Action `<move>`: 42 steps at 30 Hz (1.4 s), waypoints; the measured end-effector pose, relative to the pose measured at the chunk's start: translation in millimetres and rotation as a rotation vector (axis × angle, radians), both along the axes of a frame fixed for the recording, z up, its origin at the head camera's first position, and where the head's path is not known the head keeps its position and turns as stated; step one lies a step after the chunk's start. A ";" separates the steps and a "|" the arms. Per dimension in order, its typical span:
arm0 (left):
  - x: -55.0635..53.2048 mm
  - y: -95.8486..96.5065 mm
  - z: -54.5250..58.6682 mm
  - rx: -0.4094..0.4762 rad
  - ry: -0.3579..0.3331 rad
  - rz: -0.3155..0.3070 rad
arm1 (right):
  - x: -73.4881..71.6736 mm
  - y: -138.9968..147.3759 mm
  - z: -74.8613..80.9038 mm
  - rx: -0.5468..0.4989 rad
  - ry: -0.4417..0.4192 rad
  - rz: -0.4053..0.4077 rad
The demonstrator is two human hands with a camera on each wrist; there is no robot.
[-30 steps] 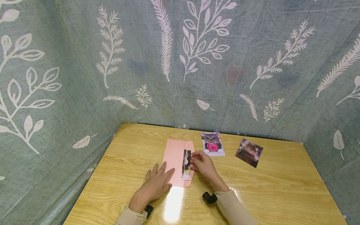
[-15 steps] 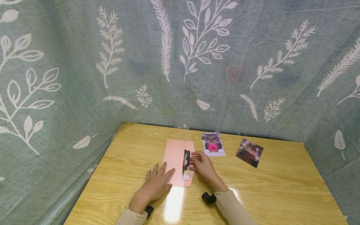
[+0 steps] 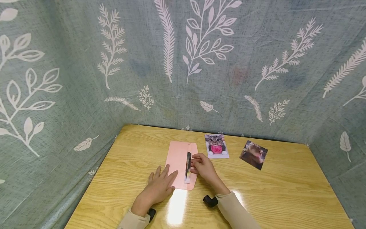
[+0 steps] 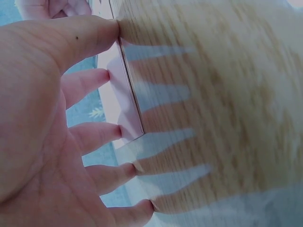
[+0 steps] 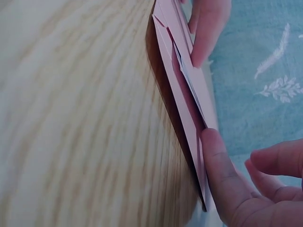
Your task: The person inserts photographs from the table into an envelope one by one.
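Note:
A pink envelope [image 3: 176, 159] lies on the table with its flap side to the right. From its opening sticks out a narrow strip of a photo [image 3: 187, 173], the rest hidden inside. My left hand [image 3: 156, 189] lies with spread fingers at the envelope's lower left, fingertips on its paper. On the other side, my right hand [image 3: 204, 167] is over the flap, fingers slightly bent, fingertips at the photo's outer edge. The right wrist view shows one fingertip [image 5: 212, 137] against the photo's edge at the envelope's mouth, with other fingers apart from it.
A cat photo with a pink ball [image 3: 216, 146] lies beyond my right hand. Farther right is a dark brownish photo [image 3: 254, 155], turned at an angle. The wooden table [image 3: 286, 190] is backed by a leaf-patterned curtain [image 3: 183, 105].
My right hand has moved slightly left, and the photo has slid farther into the envelope, so its visible strip is narrower. My left hand has stayed in place.

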State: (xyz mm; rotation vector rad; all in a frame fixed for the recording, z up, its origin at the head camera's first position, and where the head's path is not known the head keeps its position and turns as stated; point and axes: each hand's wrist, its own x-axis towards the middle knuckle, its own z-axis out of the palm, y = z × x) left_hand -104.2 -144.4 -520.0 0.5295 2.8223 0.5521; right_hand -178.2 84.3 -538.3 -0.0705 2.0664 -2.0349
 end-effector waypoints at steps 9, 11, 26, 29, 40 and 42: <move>0.4 0.2 -0.9 0.002 0.007 0.005 | 2.4 -7.2 -1.6 -0.006 0.022 0.001; 0.4 0.1 -1.2 0.006 0.009 0.007 | 2.9 -7.9 -2.0 0.004 0.036 0.003; 0.7 -0.8 -1.4 0.015 0.014 0.002 | 6.2 -12.4 0.9 0.078 0.065 -0.020; 0.9 -0.4 -0.2 0.016 0.013 0.002 | 8.1 -12.8 2.3 0.069 0.070 -0.019; 1.2 -1.1 -1.3 0.020 -0.005 0.005 | 8.3 -12.4 0.8 0.079 0.070 0.014; 0.9 -1.3 -1.7 0.017 -0.005 0.005 | 8.0 -12.0 -0.1 0.079 0.076 0.021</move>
